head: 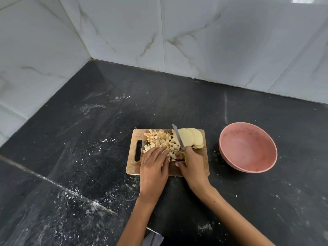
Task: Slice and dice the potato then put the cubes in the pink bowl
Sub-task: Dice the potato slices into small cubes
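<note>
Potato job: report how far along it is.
Done: a pile of potato cubes lies on the cutting board. In hand: the right hand grips the knife, its blade between cubes and slices; the left hand rests on cubes at the pile's near edge. Left: several round potato slices remain undiced, and the pink bowl holds no cubes.

In the right grip (190, 161) we see a knife (179, 139) with a smooth metal blade and a ribbed yellow-green handle that looks like plastic. Under both grips lies a matt wooden board (134, 164) with visible grain. To the right of the grip, the pink bowl (248, 150) looks matt and speckled. The dark tabletop (88, 157) looks like stone, dusted with white specks. The wall tiles (213, 41) are glossy marble-like.
</note>
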Demonstrator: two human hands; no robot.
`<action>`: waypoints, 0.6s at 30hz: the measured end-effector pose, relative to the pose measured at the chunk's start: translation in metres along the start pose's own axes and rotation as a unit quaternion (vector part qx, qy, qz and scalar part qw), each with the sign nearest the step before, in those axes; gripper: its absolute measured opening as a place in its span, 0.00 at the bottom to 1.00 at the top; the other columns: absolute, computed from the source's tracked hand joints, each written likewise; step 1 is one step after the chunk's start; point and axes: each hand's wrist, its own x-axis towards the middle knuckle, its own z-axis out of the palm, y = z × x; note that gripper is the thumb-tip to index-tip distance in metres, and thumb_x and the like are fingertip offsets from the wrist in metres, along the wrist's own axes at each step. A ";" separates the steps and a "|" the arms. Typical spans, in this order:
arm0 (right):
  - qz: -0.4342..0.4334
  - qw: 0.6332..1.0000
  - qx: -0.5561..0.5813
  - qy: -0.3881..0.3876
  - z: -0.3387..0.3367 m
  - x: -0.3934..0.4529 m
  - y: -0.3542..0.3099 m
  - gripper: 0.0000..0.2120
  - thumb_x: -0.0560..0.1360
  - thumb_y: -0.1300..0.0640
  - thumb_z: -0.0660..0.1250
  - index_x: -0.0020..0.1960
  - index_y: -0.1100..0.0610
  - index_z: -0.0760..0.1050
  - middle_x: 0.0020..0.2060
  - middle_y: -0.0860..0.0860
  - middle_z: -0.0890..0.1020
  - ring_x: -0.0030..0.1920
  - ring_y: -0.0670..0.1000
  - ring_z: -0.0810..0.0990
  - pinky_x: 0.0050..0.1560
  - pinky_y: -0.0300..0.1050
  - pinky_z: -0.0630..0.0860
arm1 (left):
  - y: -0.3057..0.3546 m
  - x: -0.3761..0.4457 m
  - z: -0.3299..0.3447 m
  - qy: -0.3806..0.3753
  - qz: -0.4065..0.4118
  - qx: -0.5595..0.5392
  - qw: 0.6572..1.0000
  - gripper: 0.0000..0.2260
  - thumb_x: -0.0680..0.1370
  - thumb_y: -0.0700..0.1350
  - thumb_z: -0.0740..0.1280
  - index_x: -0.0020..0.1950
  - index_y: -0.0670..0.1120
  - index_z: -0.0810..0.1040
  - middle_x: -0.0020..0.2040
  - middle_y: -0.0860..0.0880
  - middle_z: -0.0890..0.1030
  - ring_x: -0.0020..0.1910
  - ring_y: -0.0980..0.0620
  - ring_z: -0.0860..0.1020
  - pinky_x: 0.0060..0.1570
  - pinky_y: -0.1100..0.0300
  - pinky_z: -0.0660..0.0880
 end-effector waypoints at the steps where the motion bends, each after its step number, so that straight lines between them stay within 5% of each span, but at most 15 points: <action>1: 0.001 1.000 0.005 0.002 0.001 0.001 -0.003 0.11 0.76 0.60 0.68 0.54 0.52 0.69 0.46 0.42 0.76 0.46 0.40 0.74 0.39 0.30 0.72 | 0.000 0.002 0.000 -0.002 -0.003 -0.001 1.000 0.14 0.78 0.48 0.61 0.57 0.45 0.82 0.58 0.51 0.81 0.61 0.51 0.76 0.63 0.52 0.71; 8: 0.041 0.991 0.069 0.106 -0.032 -0.006 0.022 0.02 0.77 0.61 0.66 0.49 0.56 0.73 0.42 0.47 0.80 0.44 0.43 0.79 0.44 0.39 0.76 | 0.025 0.044 0.019 -0.095 0.006 0.041 0.995 0.14 0.74 0.51 0.72 0.58 0.47 0.82 0.59 0.49 0.80 0.63 0.48 0.73 0.65 0.51 0.66; 12: 0.085 0.986 0.115 0.082 -0.035 -0.011 0.027 0.06 0.78 0.61 0.65 0.45 0.52 0.70 0.39 0.48 0.80 0.39 0.46 0.81 0.35 0.44 0.79 | 0.036 0.065 0.030 -0.146 0.058 0.107 0.982 0.21 0.68 0.54 0.76 0.57 0.46 0.81 0.52 0.47 0.80 0.56 0.47 0.75 0.59 0.50 0.71; 18: 0.108 0.979 0.157 0.066 -0.040 -0.018 0.024 0.04 0.79 0.60 0.63 0.47 0.52 0.70 0.42 0.49 0.80 0.36 0.47 0.82 0.27 0.39 0.76 | 0.031 0.077 0.032 -0.130 0.104 0.134 0.977 0.14 0.69 0.51 0.76 0.49 0.46 0.81 0.46 0.49 0.79 0.48 0.50 0.75 0.52 0.54 0.72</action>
